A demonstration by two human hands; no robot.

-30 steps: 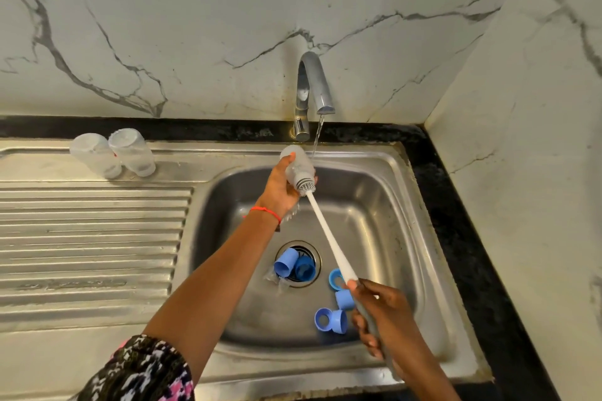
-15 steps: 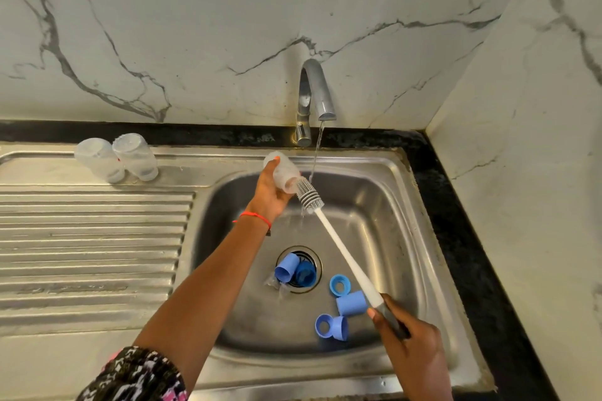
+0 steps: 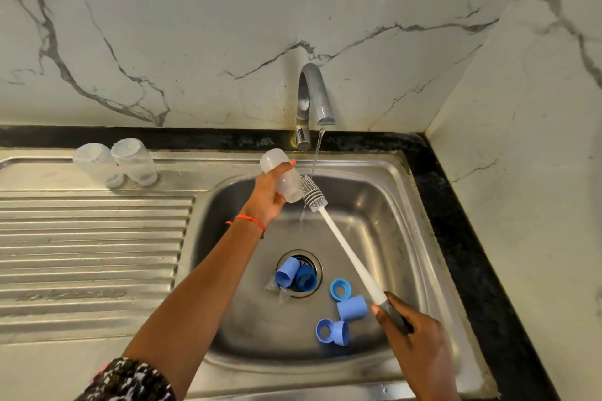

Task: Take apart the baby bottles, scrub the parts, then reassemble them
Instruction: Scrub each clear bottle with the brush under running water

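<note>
Left hand (image 3: 267,194) grips a clear bottle body (image 3: 281,177) at frame centre, above the sink basin (image 3: 384,221), fingers curled round it, mouth tilted toward lower right. Right hand (image 3: 413,340) at lower right, fingers wrapped round the dark grip of a white bottle brush (image 3: 345,247); its grey bristle head (image 3: 312,194) sits just outside the bottle mouth, touching or nearly so. Tap (image 3: 314,98) running, thin stream falling beside the brush head. Blue caps and collars (image 3: 340,312) lie on the basin floor near the drain (image 3: 299,273). Two clear bottles (image 3: 114,163) stand inverted at upper left on the drainboard (image 3: 91,238).
</note>
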